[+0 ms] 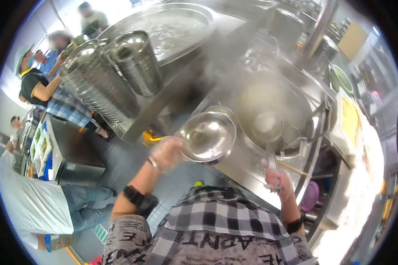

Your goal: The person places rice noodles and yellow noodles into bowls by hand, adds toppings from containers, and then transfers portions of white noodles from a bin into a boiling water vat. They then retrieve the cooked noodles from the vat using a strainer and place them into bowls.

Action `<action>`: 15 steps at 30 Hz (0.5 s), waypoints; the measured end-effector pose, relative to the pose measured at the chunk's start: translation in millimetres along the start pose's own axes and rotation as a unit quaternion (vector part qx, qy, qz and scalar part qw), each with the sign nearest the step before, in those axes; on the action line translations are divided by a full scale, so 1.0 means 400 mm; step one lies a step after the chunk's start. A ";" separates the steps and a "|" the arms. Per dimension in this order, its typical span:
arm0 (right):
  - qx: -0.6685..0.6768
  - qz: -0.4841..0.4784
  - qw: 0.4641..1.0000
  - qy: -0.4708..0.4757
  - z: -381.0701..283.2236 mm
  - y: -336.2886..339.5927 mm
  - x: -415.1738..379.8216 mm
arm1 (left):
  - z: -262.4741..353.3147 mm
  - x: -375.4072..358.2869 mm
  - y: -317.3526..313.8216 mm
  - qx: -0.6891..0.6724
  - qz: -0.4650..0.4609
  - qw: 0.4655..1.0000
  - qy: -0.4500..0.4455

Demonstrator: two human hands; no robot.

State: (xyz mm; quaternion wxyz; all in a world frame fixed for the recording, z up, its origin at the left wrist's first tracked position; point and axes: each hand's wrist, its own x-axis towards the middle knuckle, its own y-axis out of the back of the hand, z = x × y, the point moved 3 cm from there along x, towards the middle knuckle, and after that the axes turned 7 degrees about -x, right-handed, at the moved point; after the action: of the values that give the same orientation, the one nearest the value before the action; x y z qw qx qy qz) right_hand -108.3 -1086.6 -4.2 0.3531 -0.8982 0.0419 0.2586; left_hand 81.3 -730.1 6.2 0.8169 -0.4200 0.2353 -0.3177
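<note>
My left hand point(168, 153), in a clear glove, is closed on the rim of a shiny metal bowl point(209, 136). The bowl is tilted toward me and looks empty inside. My right hand point(276, 178), also gloved, grips the handle of a metal ladle point(268, 126). The ladle's round head is over a large steaming pot point(291, 98), to the right of the bowl. Steam blurs the pot's contents and whatever the ladle holds. Beside the ladle, a thin wooden stick point(295, 168) lies across the counter's edge.
Tall stacks of metal bowls point(97, 81) stand at the left, before a wide steaming vat point(163, 26). A counter with a yellow-filled tray point(350, 121) runs along the right. Several people are at the left, one in a white shirt point(35, 198) close by.
</note>
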 end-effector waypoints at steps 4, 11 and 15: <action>-0.214 0.112 0.967 0.079 -0.087 -0.099 0.006 | -0.151 0.169 -0.077 0.087 0.021 0.993 0.076; -0.547 0.355 0.736 0.183 0.070 0.078 0.063 | -0.267 0.370 -0.095 0.510 -0.093 0.811 -0.271; -0.593 0.408 0.600 0.349 -0.001 0.025 0.060 | -0.253 0.367 -0.175 0.578 -0.120 0.758 -0.276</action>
State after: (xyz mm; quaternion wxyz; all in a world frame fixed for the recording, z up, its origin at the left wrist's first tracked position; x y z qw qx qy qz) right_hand -89.8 -1091.8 -22.0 -0.4415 -0.8212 0.3613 0.0105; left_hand 93.7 -920.9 -6.9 0.8890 0.0382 -0.2815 -0.3591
